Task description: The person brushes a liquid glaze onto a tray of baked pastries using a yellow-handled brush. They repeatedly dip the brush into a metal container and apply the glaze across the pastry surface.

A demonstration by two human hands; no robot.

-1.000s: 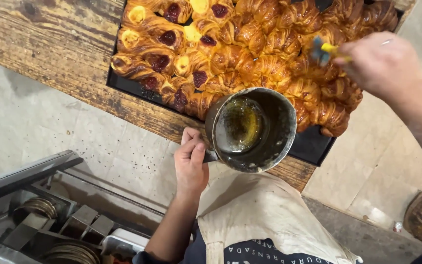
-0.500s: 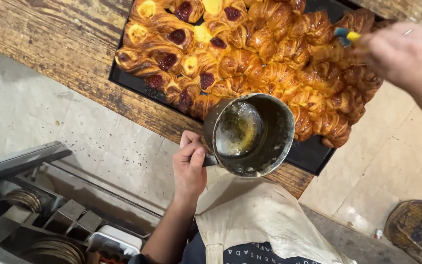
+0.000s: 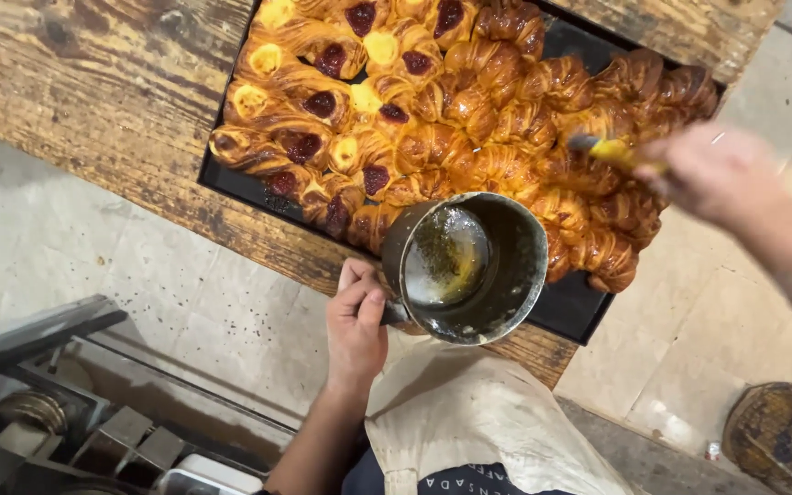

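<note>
Gripping a small metal saucepan [image 3: 466, 268] by its handle, left hand [image 3: 356, 323] fingers curled tight, right hand [image 3: 713, 171] at two o'clock pinching a yellow pastry brush [image 3: 609, 149] over glazed croissants [image 3: 543, 137] on a black baking tray [image 3: 572, 307]

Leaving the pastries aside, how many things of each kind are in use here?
Hands: 2, left hand and right hand
Pot: 1
Brush: 1
Tray: 1
Total: 5

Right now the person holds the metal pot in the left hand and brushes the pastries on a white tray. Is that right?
Not quite: the head view shows the tray is black, not white. The left hand does hold the metal pot, and the right hand brushes the pastries.
</note>
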